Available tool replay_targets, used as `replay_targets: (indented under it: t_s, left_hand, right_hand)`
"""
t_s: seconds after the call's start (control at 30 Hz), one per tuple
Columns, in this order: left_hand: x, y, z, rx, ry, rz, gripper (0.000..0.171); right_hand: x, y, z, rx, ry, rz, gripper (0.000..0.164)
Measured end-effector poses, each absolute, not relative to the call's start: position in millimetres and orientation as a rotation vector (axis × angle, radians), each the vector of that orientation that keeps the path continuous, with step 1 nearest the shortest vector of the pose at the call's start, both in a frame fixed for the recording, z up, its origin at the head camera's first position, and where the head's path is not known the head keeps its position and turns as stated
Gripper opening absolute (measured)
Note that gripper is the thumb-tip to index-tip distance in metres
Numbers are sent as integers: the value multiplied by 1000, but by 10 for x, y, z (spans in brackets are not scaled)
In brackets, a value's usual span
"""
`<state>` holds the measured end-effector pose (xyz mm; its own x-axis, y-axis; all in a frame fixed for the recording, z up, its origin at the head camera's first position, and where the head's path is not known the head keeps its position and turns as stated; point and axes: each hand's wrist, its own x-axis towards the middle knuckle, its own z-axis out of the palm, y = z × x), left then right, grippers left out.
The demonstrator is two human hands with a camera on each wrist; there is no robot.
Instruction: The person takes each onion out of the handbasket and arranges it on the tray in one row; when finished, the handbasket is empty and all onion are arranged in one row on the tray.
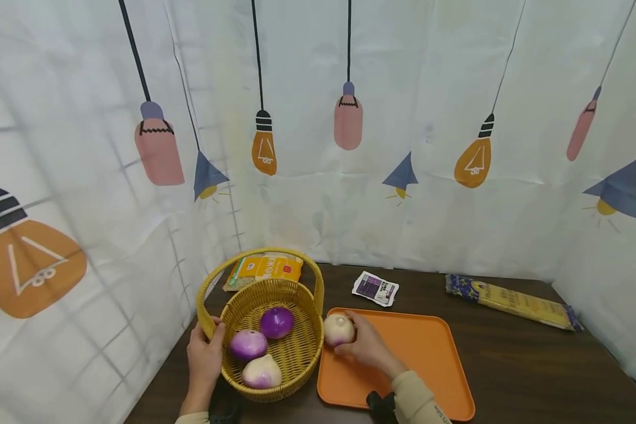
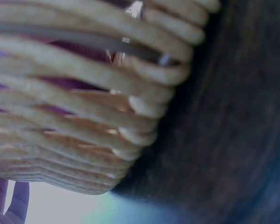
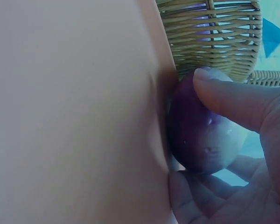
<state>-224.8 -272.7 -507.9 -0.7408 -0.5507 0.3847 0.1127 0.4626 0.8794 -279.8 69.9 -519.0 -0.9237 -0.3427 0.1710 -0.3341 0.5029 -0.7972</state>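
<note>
My left hand [image 1: 205, 356] grips the yellow wicker basket [image 1: 318, 344] at its left side, by the foot of the arched handle. The basket's weave [image 2: 84, 107] fills much of the left wrist view, with fingers [image 2: 19, 200] at the lower left. Inside lie a dark purple onion [image 1: 277, 323], a lighter purple onion [image 1: 248, 345] and a white-and-purple onion [image 1: 262, 372]. Just right of the basket, my right hand [image 1: 370, 346] holds another onion [image 1: 338, 328] between thumb and fingers at the orange tray's [image 1: 418, 353] left edge. The right wrist view shows this onion [image 3: 196, 135] against the tray surface.
Behind the basket lies a yellow-orange food packet [image 1: 270, 268]. A small white-and-purple sachet [image 1: 376, 288] is behind the tray. A long yellow-and-blue package [image 1: 514, 301] rests at the back right of the dark wooden table [image 1: 535, 365]. Printed curtains [image 1: 318, 200] hang around the table.
</note>
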Motion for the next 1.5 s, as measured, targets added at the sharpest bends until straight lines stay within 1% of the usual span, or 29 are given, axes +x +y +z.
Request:
replay_targets:
  t_s: [0.2,0.43,0.57,0.73,0.87,1.03,1.13,1.23,1.33,1.5]
  left_hand:
    - [-2246,-2715,-5096,347,-2043,-1311,16]
    - [-2243,-2710,-5097,339,-2040,-1318,16]
    - [-2247,-2712,-5099,330,-2042,-1316,16]
    - [-2251,-2714,-5105,324,-2043,-1319,17]
    - [-2248,-2714,-5107,325,-2041,-1321,17]
    - [-2247,-2713,-5105,326,-2034,-1323,16]
    - [-2245,-2715,-5104,326,-2032,-1321,15]
    - [-2242,-2716,-5103,329,-2028,-1322,15]
    - [-2242,-2715,-5105,329,-2016,-1329,15]
    - [-2259,-2717,-5110,353,-2004,-1280,12]
  right_hand:
    - [-2781,780,-5146,-601,2654,-1492,89]
    - [-2720,861,-5018,-505,2738,-1487,79]
    - [-2665,873,-4903,-434,2822,-1503,69]
    - [-2581,778,-4748,-424,2817,-1658,50]
    - [-2473,631,-4664,-477,2758,-1814,34]
    - [-2338,427,-4651,-644,2669,-1901,24]
    - [-2289,303,-4684,-755,2585,-1936,24]
    - [-2256,188,-4710,-851,2502,-1961,29]
    - [-2235,77,-4707,-895,2452,-1960,34]
    - [-2247,-113,-4688,-889,2461,-1915,39]
